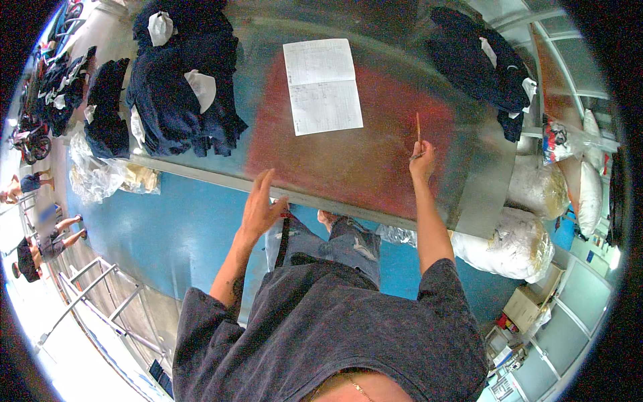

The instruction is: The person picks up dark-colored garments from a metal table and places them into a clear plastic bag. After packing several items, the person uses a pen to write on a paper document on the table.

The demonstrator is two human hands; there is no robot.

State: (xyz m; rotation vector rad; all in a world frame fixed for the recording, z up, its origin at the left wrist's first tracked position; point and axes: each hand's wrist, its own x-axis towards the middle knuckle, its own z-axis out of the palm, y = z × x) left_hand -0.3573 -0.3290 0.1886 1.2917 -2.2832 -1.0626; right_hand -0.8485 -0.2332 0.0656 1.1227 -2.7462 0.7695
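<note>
A pencil or thin stick (418,125) points away from me, with my right hand (422,158) closed around its lower part, above the right side of a red area on the table. Something small and dark also shows at these fingers; I cannot tell what it is. My left hand (262,203) is at the table's near edge, fingers apart, holding nothing. Between and beyond the hands lies a white sheet of paper (324,85) with a fold across its middle and writing on it. The table's surface (346,161) is red in its middle part.
Piles of dark cloth pieces (171,100) with white paper slips lie on the table's left; another dark pile (467,60) lies back right. Clear plastic bags (95,168) are at the left, stuffed white sacks (522,246) at the right. A metal frame (100,291) and other people are farther left.
</note>
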